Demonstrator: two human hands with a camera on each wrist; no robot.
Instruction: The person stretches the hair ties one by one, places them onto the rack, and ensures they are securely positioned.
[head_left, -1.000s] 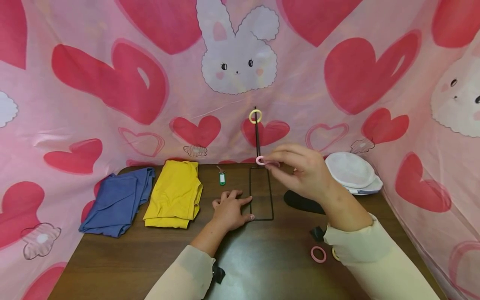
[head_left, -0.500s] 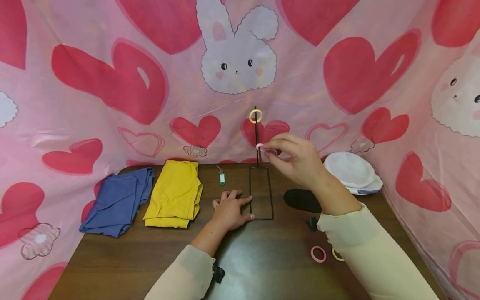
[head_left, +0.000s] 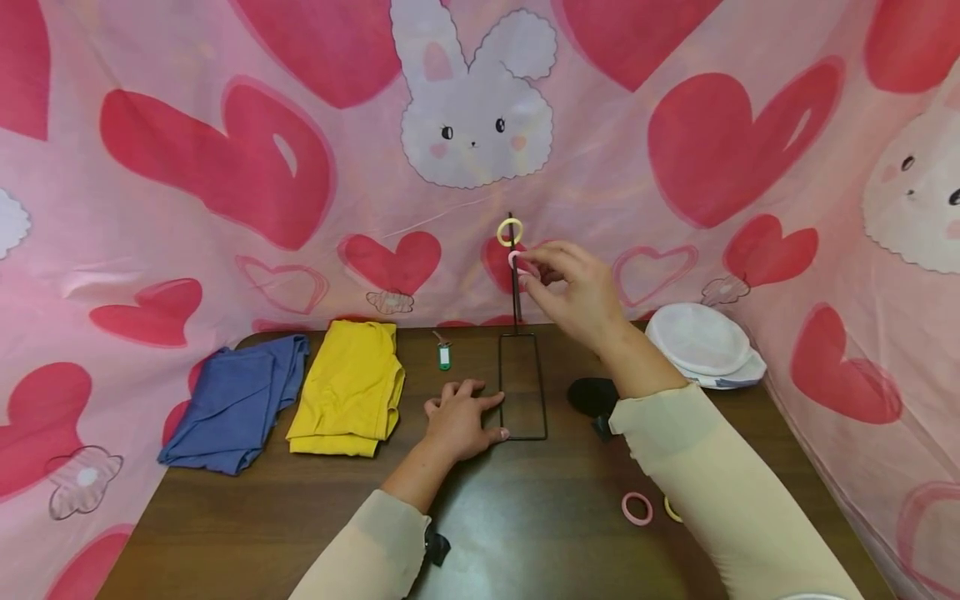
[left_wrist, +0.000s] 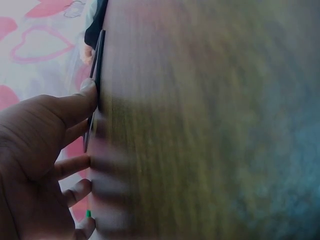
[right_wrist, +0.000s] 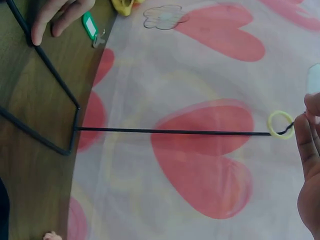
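Observation:
A black wire stand [head_left: 516, 300] rises at the back of the table from a flat rectangular base. Near its top hangs a yellow ring [head_left: 500, 232]. My right hand [head_left: 581, 292] pinches a pink ring [head_left: 513, 257] between thumb and fingertips, just below and in front of the yellow one; whether it touches the stand I cannot tell. My left hand [head_left: 459, 423] rests at the base's left side, thumb and index finger against the wire, other fingers spread on the table. In the right wrist view, fingers [right_wrist: 305, 140] partly hide the held ring near the stand's hooked tip.
Another pink ring [head_left: 639, 522] and a partly covered yellow ring [head_left: 670, 510] lie near the right forearm. A black rounded object [head_left: 588, 393] and a white mesh item [head_left: 697, 337] are at right. Yellow cloth [head_left: 345, 387], blue cloth [head_left: 232, 404] and a green key tag [head_left: 445, 357] sit left.
My right hand has lifted the pink ring from the foot of the upright to near the stand's top. The left hand has stayed at the base.

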